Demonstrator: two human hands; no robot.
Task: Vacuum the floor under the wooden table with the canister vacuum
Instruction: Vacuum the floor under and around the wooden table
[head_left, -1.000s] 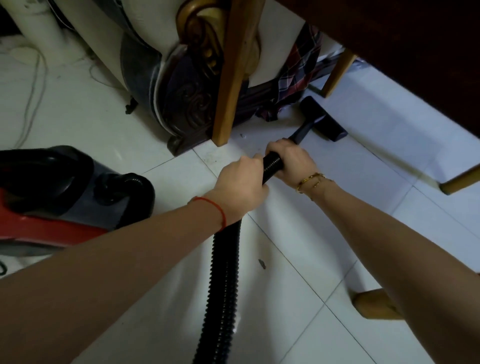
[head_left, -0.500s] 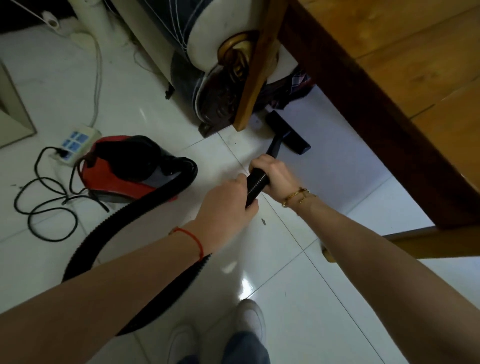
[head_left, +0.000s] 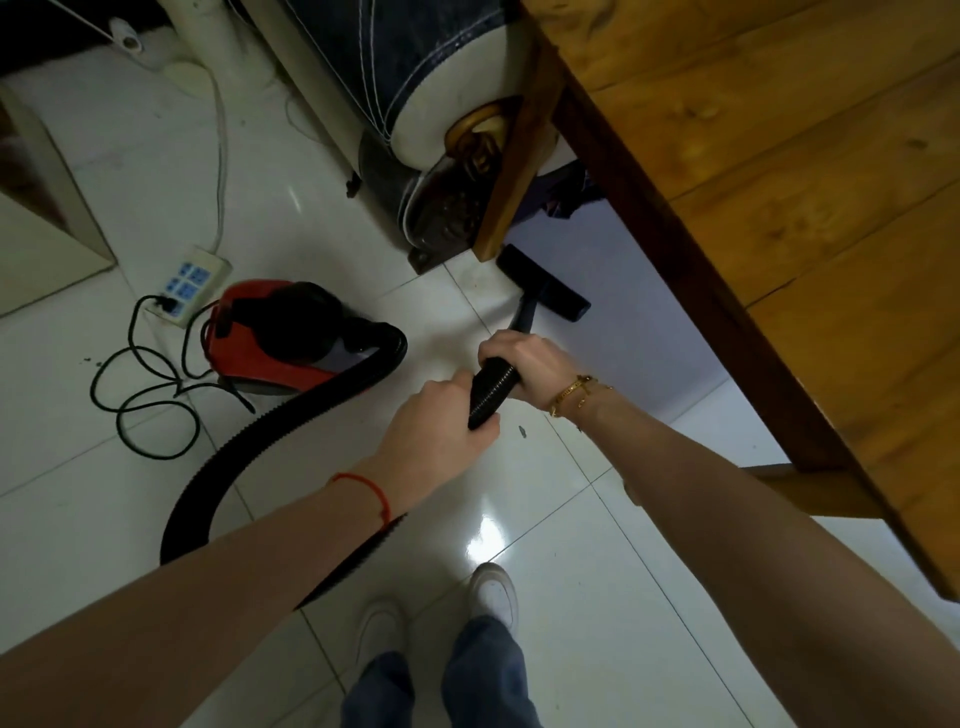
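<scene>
A red and black canister vacuum (head_left: 275, 340) sits on the white tiled floor at left. Its black ribbed hose (head_left: 228, 467) loops from the canister down and back up to my hands. My left hand (head_left: 436, 431) is closed on the hose, and just ahead my right hand (head_left: 530, 364) grips it too. The black floor nozzle (head_left: 543, 283) rests flat on the tile by the near table leg (head_left: 514, 171), at the edge of the wooden table (head_left: 779, 218) that fills the right side.
An upholstered sofa arm with carved trim (head_left: 447, 140) stands just behind the table leg. A white power strip (head_left: 187, 283) and a coiled black cord (head_left: 140, 395) lie left of the vacuum. A dark speck (head_left: 521, 430) lies on the tile near my hands. My white shoes (head_left: 493, 590) show below.
My view has risen from under the table to above its top. The nozzle and both hands have drawn back from beneath the table toward its near edge. Both hands keep their grip.
</scene>
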